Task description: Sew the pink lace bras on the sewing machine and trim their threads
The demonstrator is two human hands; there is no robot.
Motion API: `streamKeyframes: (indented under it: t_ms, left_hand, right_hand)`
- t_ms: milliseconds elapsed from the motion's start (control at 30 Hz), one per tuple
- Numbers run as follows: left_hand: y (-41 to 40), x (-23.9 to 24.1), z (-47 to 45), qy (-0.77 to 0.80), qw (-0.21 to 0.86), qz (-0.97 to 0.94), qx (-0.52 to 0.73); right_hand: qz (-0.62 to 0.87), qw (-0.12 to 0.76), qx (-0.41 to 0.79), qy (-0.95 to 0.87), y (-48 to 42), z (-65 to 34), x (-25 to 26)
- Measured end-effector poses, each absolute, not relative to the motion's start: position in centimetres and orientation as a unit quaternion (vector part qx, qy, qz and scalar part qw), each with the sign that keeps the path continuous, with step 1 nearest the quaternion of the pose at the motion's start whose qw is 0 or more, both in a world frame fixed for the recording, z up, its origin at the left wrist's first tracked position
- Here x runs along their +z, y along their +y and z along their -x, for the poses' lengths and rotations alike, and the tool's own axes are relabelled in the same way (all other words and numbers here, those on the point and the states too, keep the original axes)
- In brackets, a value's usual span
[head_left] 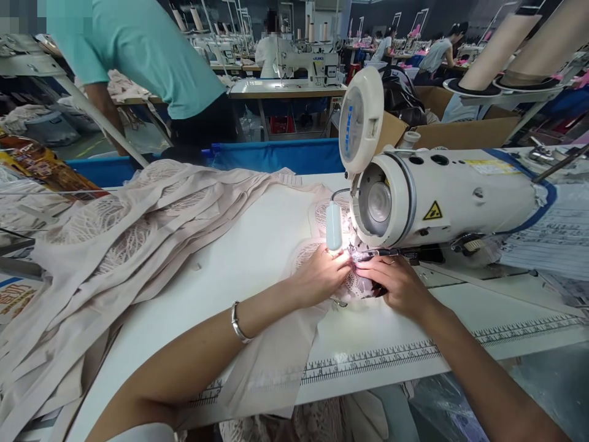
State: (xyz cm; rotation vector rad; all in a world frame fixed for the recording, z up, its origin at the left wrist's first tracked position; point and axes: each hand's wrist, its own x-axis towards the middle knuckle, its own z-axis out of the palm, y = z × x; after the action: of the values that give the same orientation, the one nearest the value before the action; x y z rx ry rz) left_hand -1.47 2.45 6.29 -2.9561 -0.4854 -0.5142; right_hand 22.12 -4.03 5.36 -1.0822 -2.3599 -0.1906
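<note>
Under the needle of a white sewing machine [442, 193] lies a pale pink lace piece [322, 258], lit by the machine's small lamp [334, 226]. My left hand [322, 273] rests on the lace just left of the needle, fingers curled and pressing the fabric down; a silver bangle [239, 322] circles that wrist. My right hand [398, 282] presses the lace from the right, fingers bent together at the presser foot. A flap of the same fabric [276, 362] hangs over the table's front edge.
A big heap of beige lace pieces [105, 245] covers the table's left side. A printed ruler [381, 356] runs along the front edge. Thread cones [501, 43] stand at the back right. A person in a teal shirt [151, 55] stands behind the blue table divider [276, 153].
</note>
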Motion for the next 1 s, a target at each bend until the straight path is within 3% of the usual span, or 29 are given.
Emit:
streamKeyframes:
  t_ms: [467, 733, 1000]
  left_hand:
    - [1.8, 6.2, 1.3, -0.219, 0.066, 0.962, -0.151]
    - [1.8, 5.8, 0.9, -0.064, 0.002, 0.977, -0.202]
    - [1.9, 5.3, 1.2, -0.126, 0.001, 0.975, -0.185]
  right_hand:
    - [0.397, 0.271, -0.078, -0.873, -4.1, -22.1, 5.4]
    - [0.394, 0.271, -0.083, -0.874, -4.1, -21.9, 5.7]
    - [0.371, 0.298, -0.092, -0.875, -4.3, -21.6, 6.3]
